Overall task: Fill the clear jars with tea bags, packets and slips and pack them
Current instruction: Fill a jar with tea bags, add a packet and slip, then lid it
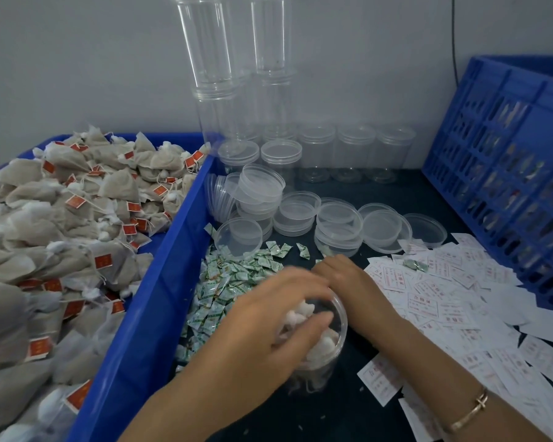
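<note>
Reaching into the clear jar (328,358), my left hand (278,317) covers its mouth, fingers and thumb curled round the white tea bags (296,315) at the top. The jar sits on the dark table (348,409) right under that hand, between the green packets (224,282) and the printed slips (428,301). My right hand (342,275) lies just behind the jar's rim, its fingertips hidden by the left, so I cannot tell its grip. Beside my left forearm is the blue bin (147,314).
</note>
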### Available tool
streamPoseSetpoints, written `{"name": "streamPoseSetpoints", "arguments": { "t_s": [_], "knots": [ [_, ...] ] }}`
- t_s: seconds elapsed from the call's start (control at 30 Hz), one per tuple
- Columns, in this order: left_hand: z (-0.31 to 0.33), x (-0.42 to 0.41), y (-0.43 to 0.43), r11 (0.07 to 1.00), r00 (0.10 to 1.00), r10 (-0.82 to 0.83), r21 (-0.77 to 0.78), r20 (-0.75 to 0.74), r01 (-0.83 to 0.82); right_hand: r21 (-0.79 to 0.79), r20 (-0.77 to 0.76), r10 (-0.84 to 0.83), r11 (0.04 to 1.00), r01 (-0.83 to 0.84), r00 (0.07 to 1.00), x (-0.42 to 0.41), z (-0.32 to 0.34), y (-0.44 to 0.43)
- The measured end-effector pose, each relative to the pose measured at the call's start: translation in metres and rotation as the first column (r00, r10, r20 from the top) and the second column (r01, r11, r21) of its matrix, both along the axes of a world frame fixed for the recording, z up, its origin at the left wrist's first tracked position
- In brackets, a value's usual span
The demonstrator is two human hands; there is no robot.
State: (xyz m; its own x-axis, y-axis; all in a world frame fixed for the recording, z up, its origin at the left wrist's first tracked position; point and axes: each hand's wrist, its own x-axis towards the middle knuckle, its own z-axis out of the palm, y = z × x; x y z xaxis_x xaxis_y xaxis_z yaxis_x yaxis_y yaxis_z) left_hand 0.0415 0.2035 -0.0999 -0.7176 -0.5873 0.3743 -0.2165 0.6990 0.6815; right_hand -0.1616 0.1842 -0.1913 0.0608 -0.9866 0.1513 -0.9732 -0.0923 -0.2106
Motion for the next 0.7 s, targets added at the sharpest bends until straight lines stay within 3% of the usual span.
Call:
{"name": "streamPoseSetpoints", "arguments": {
  "t_s": [0.1,0.17,0.23,0.4,0.53,0.63,0.7],
  "knots": [
    [-0.015,0.007,0.000,0.980,0.984,0.138,0.160,-0.117,-0.118,-0.021,0.022,0.003,1.000,-0.003,1.000,-0.004,0.001,0.004],
    [-0.025,0.005,0.004,0.939,0.989,0.120,0.332,-0.081,-0.087,-0.035,0.034,0.007,0.999,-0.005,0.999,-0.007,0.003,0.006],
    [-0.033,0.002,0.008,0.903,0.986,0.092,0.429,-0.140,-0.023,-0.049,0.045,0.025,0.999,-0.022,0.999,-0.008,0.004,0.006],
    [-0.040,0.001,0.009,0.889,0.964,0.113,0.457,-0.240,0.010,-0.047,0.159,-0.030,0.998,0.038,0.987,-0.008,0.000,0.005],
    [-0.043,-0.001,0.012,0.879,0.946,0.160,0.476,-0.282,-0.007,-0.059,0.159,-0.040,0.997,0.050,0.987,-0.005,0.000,0.005],
    [-0.045,-0.001,0.013,0.876,0.939,0.178,0.482,-0.294,-0.015,-0.165,0.389,-0.075,0.975,0.150,0.918,-0.001,0.017,0.009],
    [-0.045,-0.001,0.012,0.883,0.939,0.183,0.469,-0.291,-0.027,-0.202,0.664,-0.031,0.955,0.218,0.747,0.006,0.043,0.017]
  ]
}}
